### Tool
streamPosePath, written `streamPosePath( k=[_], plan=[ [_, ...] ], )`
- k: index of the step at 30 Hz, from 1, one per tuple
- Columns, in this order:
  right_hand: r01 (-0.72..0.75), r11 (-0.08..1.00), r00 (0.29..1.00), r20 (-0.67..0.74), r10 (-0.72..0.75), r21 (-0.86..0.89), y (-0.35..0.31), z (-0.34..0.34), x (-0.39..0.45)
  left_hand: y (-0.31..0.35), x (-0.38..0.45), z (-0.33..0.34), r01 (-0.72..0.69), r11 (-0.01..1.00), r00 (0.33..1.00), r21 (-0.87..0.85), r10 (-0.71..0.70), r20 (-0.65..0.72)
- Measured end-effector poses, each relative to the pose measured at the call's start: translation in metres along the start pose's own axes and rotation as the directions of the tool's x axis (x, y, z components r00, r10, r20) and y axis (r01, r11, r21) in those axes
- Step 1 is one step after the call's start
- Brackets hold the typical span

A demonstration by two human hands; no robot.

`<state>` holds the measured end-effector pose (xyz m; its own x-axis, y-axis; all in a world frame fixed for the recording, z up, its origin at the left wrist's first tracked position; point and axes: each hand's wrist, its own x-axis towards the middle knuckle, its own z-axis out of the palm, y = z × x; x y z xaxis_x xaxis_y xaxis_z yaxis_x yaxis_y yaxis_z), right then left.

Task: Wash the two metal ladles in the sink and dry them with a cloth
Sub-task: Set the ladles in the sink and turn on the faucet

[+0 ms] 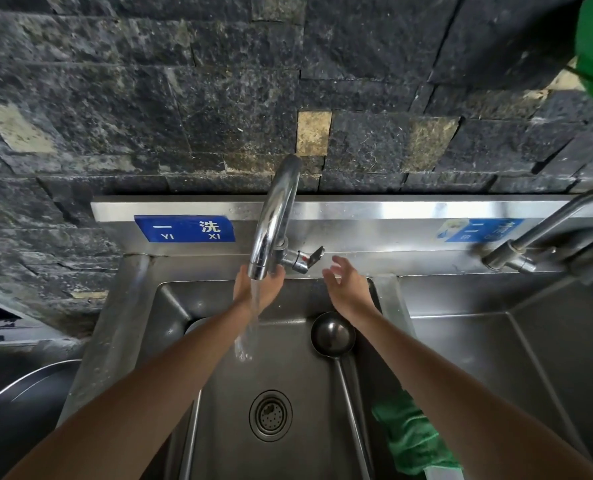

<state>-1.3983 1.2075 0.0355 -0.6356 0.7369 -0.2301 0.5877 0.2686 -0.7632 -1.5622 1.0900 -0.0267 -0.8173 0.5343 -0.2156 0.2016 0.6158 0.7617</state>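
Both bare forearms reach in from six o'clock toward the tap, over the steel sink (170,299) that fills the lower middle of the view. Behind it, from nine to three o'clock, stands a dark stone wall (219,98). A second basin (496,358) lies at three o'clock. One ladle (333,336) lies in the sink with its bowl just right of centre and its handle running down toward five o'clock; the second ladle (193,325) shows only as a rim at the left forearm, its handle toward seven o'clock. A green cloth (412,438) is draped on the divider at five o'clock. The tap (274,220) at twelve o'clock pours water onto the left hand (258,289), spread wide and holding nothing. The right hand (347,289), just right of the lever, is also spread, empty. The drain (270,415) sits at six o'clock.
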Motion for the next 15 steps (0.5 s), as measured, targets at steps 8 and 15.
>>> streamPosePath(
  k=[8, 15],
  plan=[
    [0.037, 0.999, 0.999, -0.018, -0.037, -0.007, -0.027, 0.014, 0.026, -0.021, 0.015, -0.005, -0.176, 0.973, 0.984, -0.147, 0.175, -0.023],
    [0.039, 0.999, 0.998, -0.052, -0.039, 0.012, -0.024, 0.020, 0.026, -0.013, 0.008, -0.006, -0.243, 0.969, 0.970, -0.043, 0.242, -0.023]
  ],
)
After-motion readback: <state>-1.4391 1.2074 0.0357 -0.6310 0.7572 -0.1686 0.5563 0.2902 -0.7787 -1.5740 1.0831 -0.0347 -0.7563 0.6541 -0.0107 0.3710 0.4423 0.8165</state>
